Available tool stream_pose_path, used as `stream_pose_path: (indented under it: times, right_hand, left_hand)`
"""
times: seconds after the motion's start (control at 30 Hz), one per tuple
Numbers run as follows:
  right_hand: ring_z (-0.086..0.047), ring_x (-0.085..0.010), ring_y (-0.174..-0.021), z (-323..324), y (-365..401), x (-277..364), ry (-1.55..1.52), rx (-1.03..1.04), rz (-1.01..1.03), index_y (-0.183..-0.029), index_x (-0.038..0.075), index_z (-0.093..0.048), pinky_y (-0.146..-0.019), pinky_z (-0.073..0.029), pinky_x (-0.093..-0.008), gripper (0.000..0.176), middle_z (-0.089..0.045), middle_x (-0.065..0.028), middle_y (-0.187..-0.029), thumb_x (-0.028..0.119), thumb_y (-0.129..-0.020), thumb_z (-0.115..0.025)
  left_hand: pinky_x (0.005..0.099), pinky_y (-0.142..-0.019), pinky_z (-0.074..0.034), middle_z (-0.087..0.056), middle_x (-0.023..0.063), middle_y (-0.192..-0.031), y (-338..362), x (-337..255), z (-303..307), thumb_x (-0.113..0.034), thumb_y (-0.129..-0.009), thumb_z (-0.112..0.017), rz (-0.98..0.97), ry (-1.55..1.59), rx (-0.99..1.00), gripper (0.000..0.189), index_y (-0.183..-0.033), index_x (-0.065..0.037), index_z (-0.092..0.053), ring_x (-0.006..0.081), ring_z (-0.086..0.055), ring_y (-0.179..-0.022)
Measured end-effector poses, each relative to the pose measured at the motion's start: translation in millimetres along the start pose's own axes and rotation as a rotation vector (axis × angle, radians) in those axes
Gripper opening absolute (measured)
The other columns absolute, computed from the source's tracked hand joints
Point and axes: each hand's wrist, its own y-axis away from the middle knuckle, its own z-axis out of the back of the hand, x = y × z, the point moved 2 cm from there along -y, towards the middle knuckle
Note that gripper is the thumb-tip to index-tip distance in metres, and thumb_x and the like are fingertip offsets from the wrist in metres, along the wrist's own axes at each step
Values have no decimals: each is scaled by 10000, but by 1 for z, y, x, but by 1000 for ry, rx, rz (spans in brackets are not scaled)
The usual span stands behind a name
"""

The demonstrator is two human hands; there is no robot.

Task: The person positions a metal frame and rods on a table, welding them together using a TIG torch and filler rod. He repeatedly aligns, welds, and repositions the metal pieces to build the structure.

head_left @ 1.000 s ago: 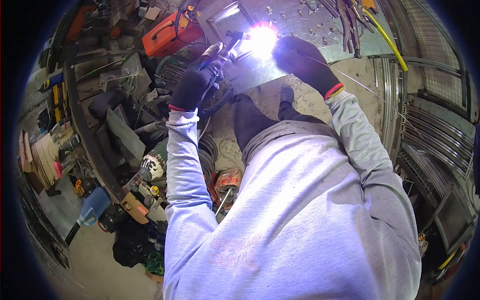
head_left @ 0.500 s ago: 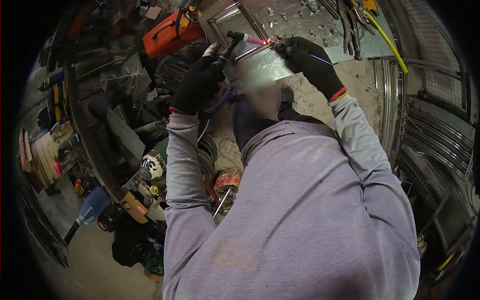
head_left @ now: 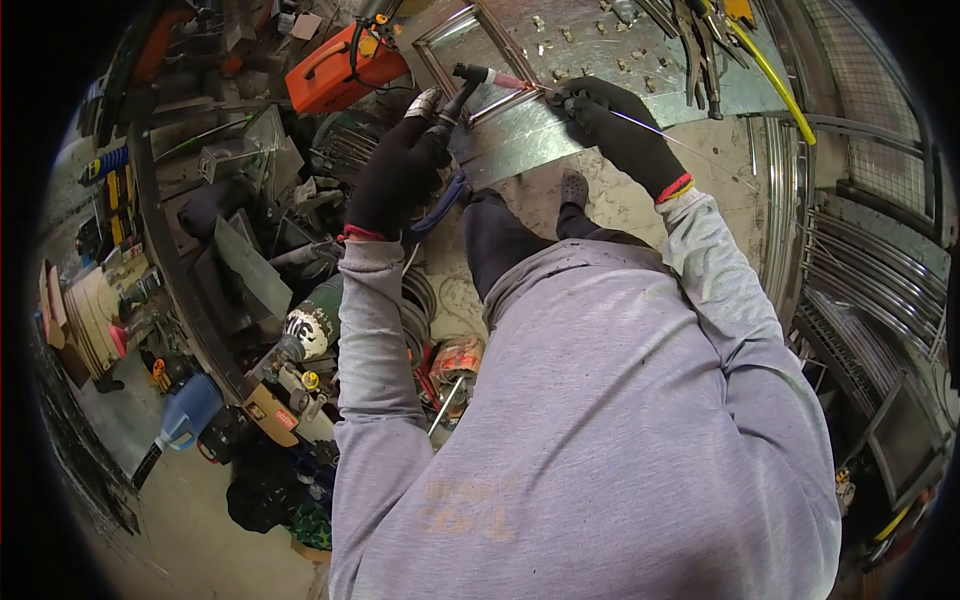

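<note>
Two gloved hands, torch unlit by any bright arc, at a metal frame (head_left: 508, 104).

The left hand (head_left: 395, 170) is closed around a torch (head_left: 508, 81), its pink nozzle aimed at the frame's corner; the right hand (head_left: 612, 118) pinches a thin rod (head_left: 642, 123), one end near that corner. A small orange glow at the corner suggests hot metal. The frame lies on the counter (head_left: 520, 146), near an orange case (head_left: 345, 75); pliers (head_left: 692, 50) lie beyond the right hand. Orange lettering on the shirt (head_left: 600, 420) and pale marks on a cylinder (head_left: 308, 328) are too unclear to read; brands cannot be told.
</note>
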Motion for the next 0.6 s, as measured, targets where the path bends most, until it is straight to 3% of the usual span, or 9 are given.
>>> stream_pose_path:
  times: [0.07,0.13,0.2,0.23,0.27,0.37,0.4,0.47,0.6]
  right_hand:
    - [-722,-173,-1061,2,-3,3,212,77,162,-1316,76,-712,-900,-600,-345,356,-758,-46,-1198,109,-962,-721]
    - [-678,-225,-1252,11,-6,-16,408,100,43,-1359,137,-712,-1051,-562,-409,435,-727,-30,-1349,151,-927,-763]
    - [-657,-202,-1272,8,-4,-12,724,86,438,-1390,168,-704,-1083,-535,-411,465,-706,-14,-1381,179,-930,-769]
    - [-641,-218,-1298,9,-4,-10,513,104,177,-1396,158,-698,-1092,-533,-423,475,-696,-11,-1395,164,-926,-766]
    - [-641,-218,-1298,7,-2,-4,512,104,178,-1396,158,-698,-1092,-533,-423,475,-696,-11,-1395,164,-926,-766]
    - [-705,-132,-1014,1,1,7,-57,-22,-70,-1313,78,-724,-868,-558,-290,332,-767,-27,-1147,208,-1009,-714]
    - [-670,-77,-907,0,3,9,-52,-55,40,-1258,42,-734,-782,-518,-239,318,-769,-25,-1061,271,-1041,-688]
    - [-718,-171,-1092,4,2,6,-168,-58,126,-1303,-21,-675,-927,-569,-299,366,-757,-102,-1221,279,-1109,-593]
    - [-721,-287,-1174,18,10,5,-422,-117,142,-1358,-63,-613,-1021,-568,-390,425,-726,-179,-1273,288,-1138,-516]
  left_hand:
    - [308,-585,-459,-662,51,-869,4,-11,-11,-213,-1079,-588,-215,27,-56,432,-1476,-42,-608,105,-579,-627]
    - [326,-601,-475,-673,58,-814,12,-12,-7,-210,-1073,-598,-24,-102,-60,341,-1328,-4,-692,125,-604,-638]
    - [340,-619,-486,-663,68,-756,12,-11,-9,-209,-1073,-584,-2,-105,-80,303,-1248,-2,-719,148,-622,-643]
    - [359,-638,-501,-673,86,-769,9,-4,-8,-223,-1072,-573,-35,-148,-92,320,-1243,6,-718,177,-630,-642]
    - [359,-638,-501,-673,86,-769,9,0,-9,-223,-1072,-573,-35,-149,-93,320,-1243,6,-718,177,-630,-642]
    - [360,-664,-519,-709,135,-933,8,-1,-14,-239,-1055,-596,-359,-255,-170,502,-1510,-30,-559,205,-629,-649]
    - [360,-664,-519,-709,135,-933,8,1,-13,-239,-1055,-596,-361,-251,-176,502,-1510,-30,-559,205,-629,-649]
    - [364,-662,-522,-704,149,-1010,8,5,-9,-221,-1046,-609,-147,-136,-78,601,-1603,-60,-449,199,-619,-658]
    - [351,-646,-524,-707,128,-1030,27,12,-19,-199,-1056,-592,-191,123,-199,596,-1611,-55,-431,177,-605,-658]
